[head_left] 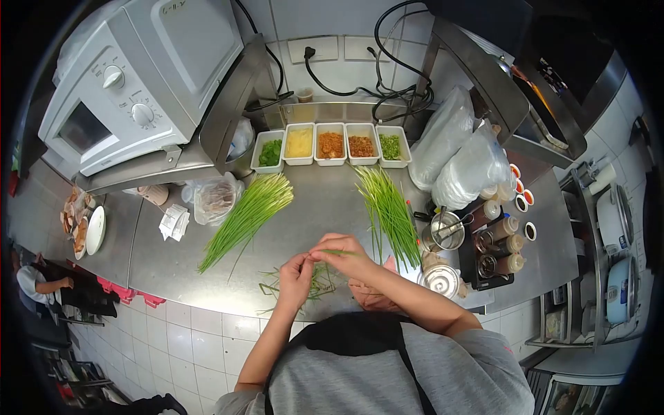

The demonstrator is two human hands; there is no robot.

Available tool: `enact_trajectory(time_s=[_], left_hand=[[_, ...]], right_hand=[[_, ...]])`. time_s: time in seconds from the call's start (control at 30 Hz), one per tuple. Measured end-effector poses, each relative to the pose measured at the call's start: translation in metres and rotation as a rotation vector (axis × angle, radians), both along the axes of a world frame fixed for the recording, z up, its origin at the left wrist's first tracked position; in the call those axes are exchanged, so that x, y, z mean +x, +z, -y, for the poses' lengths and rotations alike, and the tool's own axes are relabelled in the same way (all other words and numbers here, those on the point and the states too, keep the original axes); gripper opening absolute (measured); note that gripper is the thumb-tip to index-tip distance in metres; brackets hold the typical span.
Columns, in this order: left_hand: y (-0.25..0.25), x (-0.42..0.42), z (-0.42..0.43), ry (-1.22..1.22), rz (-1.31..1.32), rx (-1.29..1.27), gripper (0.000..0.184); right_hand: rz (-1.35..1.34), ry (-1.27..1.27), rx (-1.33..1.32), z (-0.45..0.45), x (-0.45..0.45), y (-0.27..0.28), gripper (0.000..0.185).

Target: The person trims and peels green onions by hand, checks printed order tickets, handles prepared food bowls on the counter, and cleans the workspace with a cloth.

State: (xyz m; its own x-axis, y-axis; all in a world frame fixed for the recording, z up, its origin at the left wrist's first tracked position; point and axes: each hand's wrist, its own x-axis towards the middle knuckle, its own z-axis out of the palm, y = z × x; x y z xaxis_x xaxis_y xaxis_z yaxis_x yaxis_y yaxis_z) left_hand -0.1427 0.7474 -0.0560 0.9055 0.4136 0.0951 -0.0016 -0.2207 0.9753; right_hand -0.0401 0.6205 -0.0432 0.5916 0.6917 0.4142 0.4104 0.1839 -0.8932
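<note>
My left hand [295,274] and my right hand [341,252] meet above the front of the steel counter, fingertips pinched together. A thin green chive [337,252] lies across my right hand's fingers, and its end seems to run into my left fingertips, though the fingers partly hide it. Beneath my hands is a loose scatter of green chive bits [319,285]. One bundle of long chives [249,216] lies to the left, its pale ends pointing away from me. Another chive bundle [389,216] lies to the right, close to a pinkish cloth [366,293] by my right forearm.
Several white tubs hold toppings, including yellow shreds [299,142] and chopped greens [391,146]. A microwave [131,90] sits on the left shelf. Metal pots [443,280], sauce bottles [510,243] and plastic bags [472,169] crowd the right. A person [43,285] stands far left.
</note>
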Motion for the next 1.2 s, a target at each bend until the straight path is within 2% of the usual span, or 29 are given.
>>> enact_trajectory(time_s=[0.1, 0.17, 0.27, 0.3, 0.33, 0.4, 0.5, 0.6, 0.7, 0.8, 0.83, 0.97, 1.07, 1.17, 1.2], left_hand=[[-0.01, 0.01, 0.007, -0.029, 0.086, -0.123, 0.02], [-0.009, 0.013, 0.005, 0.031, -0.021, -0.133, 0.021], [-0.022, 0.01, -0.013, 0.13, -0.089, -0.06, 0.022], [-0.029, 0.007, -0.021, 0.158, -0.101, -0.021, 0.022], [-0.027, 0.002, -0.027, 0.071, -0.156, 0.118, 0.02], [-0.023, -0.01, -0.034, -0.102, -0.263, 0.393, 0.026], [-0.036, -0.021, -0.021, 0.025, -0.183, 0.992, 0.056], [-0.021, -0.025, 0.0, -0.147, -0.306, 0.887, 0.079], [-0.025, -0.03, 0.012, -0.155, -0.29, 0.965, 0.071], [-0.05, -0.036, -0.003, -0.138, -0.205, 0.935, 0.062], [-0.046, -0.037, -0.007, -0.102, -0.148, 0.914, 0.046], [-0.049, -0.041, -0.035, -0.087, -0.06, 0.904, 0.029], [-0.043, -0.043, -0.047, -0.087, -0.089, 0.898, 0.03], [-0.022, -0.043, -0.041, -0.02, -0.097, 0.899, 0.032], [-0.011, -0.041, -0.035, 0.021, -0.087, 0.907, 0.033]], right_hand=[[-0.328, 0.019, -0.085, 0.008, 0.006, -0.001, 0.013], [-0.5, 0.049, -0.137, 0.018, 0.012, 0.008, 0.013], [-0.568, 0.035, -0.116, 0.039, 0.042, 0.032, 0.014], [-0.516, 0.014, -0.27, 0.047, 0.058, 0.03, 0.019], [-0.466, -0.006, -0.427, 0.057, 0.077, 0.023, 0.024], [0.024, -0.031, -1.009, 0.074, 0.117, 0.017, 0.051], [0.283, -0.495, -1.435, 0.076, 0.116, 0.017, 0.088], [0.101, -0.616, -1.287, 0.069, 0.121, 0.0, 0.111], [0.148, -0.678, -1.321, 0.061, 0.113, -0.027, 0.11], [0.294, -0.707, -1.205, 0.046, 0.096, -0.043, 0.1], [0.36, -0.745, -1.142, 0.04, 0.088, -0.049, 0.08], [0.326, -0.688, -1.056, 0.024, 0.088, -0.068, 0.057], [0.202, -0.795, -0.907, 0.029, 0.105, -0.064, 0.056], [0.198, -0.662, -0.805, 0.054, 0.131, -0.069, 0.058], [0.259, -0.717, -0.787, 0.064, 0.131, -0.065, 0.056]])
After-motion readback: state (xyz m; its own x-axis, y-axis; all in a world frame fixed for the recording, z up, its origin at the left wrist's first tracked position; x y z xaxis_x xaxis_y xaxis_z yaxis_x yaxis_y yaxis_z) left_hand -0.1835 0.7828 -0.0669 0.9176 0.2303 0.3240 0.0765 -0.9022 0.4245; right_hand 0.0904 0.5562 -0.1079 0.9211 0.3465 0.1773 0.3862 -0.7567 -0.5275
